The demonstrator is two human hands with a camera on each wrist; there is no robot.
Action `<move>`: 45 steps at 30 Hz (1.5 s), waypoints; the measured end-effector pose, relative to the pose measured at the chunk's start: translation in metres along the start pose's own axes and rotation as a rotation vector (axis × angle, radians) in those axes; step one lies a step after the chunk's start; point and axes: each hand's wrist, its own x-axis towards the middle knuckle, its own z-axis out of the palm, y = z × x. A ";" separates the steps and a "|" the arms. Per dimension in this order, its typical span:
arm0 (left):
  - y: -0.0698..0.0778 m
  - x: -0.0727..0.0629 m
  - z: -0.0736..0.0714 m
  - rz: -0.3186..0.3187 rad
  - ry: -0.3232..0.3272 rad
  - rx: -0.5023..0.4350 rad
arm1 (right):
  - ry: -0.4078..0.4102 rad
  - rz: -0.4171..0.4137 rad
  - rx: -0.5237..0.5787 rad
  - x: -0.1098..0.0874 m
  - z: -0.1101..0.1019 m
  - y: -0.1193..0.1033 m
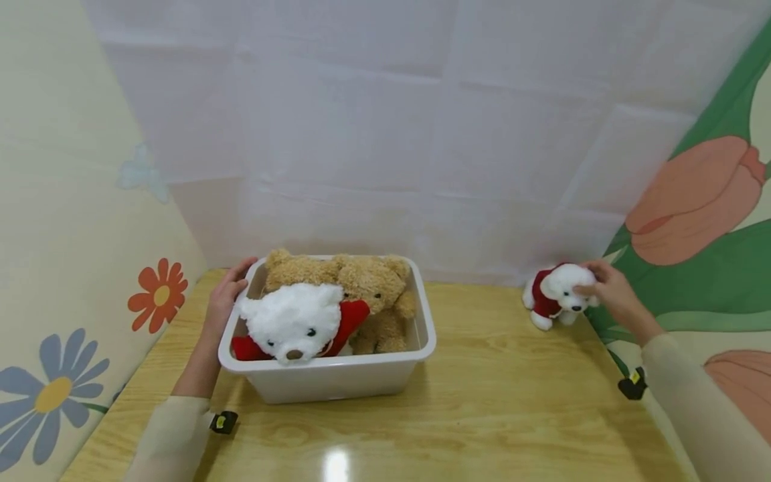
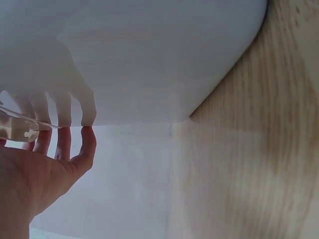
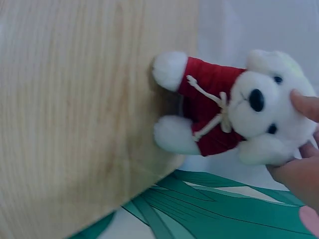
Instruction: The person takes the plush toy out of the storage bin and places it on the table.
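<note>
A small white plush dog point(image 1: 569, 288) in a red shirt is at the table's far right. My right hand point(image 1: 614, 294) grips its head; in the right wrist view the thumb point(image 3: 305, 105) lies on the forehead and the other fingers go behind the head. Its paws point at the tabletop. On the left, my left hand point(image 1: 225, 298) touches the side of a white plastic bin point(image 1: 331, 383) near its rim, fingertips against the outer wall in the left wrist view. Inside the bin are a white teddy bear point(image 1: 295, 321) with red clothing and brown teddy bears point(image 1: 370, 281), partly hidden.
The wooden table point(image 1: 482, 395) meets a white cloth backdrop point(image 1: 361, 134) behind the bin. Flower-patterned panels flank it, the left panel point(image 1: 72, 268) beside my left arm and the right panel point(image 1: 693, 281) close behind my right hand.
</note>
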 end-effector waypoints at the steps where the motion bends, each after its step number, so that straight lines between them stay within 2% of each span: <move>1: 0.000 0.000 0.000 -0.001 0.001 0.002 | -0.028 0.001 -0.027 0.000 -0.002 -0.003; 6: -0.002 -0.002 -0.002 -0.010 -0.002 0.035 | -0.161 0.004 -0.095 -0.003 -0.011 -0.016; 9: -0.006 -0.004 -0.004 -0.007 -0.015 0.057 | -0.199 -0.004 -0.089 -0.005 -0.016 -0.025; 15: -0.014 -0.008 -0.008 0.008 -0.030 0.059 | -0.200 -0.040 -0.110 -0.010 -0.018 -0.055; 22: -0.014 -0.003 -0.011 0.047 -0.031 0.011 | -0.159 -0.149 -0.195 -0.015 -0.008 -0.108; 27: -0.008 -0.001 -0.008 0.026 -0.014 0.013 | -0.107 -0.275 -0.212 -0.027 0.017 -0.145; 35: -0.002 -0.001 -0.001 0.030 -0.002 0.005 | -0.066 -0.462 -0.198 -0.038 0.063 -0.187; 41: -0.001 0.001 0.001 0.050 -0.008 -0.002 | -0.020 -0.690 -0.224 -0.037 0.103 -0.207; 45: 0.001 -0.002 0.003 0.057 -0.009 0.003 | -0.028 -0.746 -0.198 -0.039 0.135 -0.221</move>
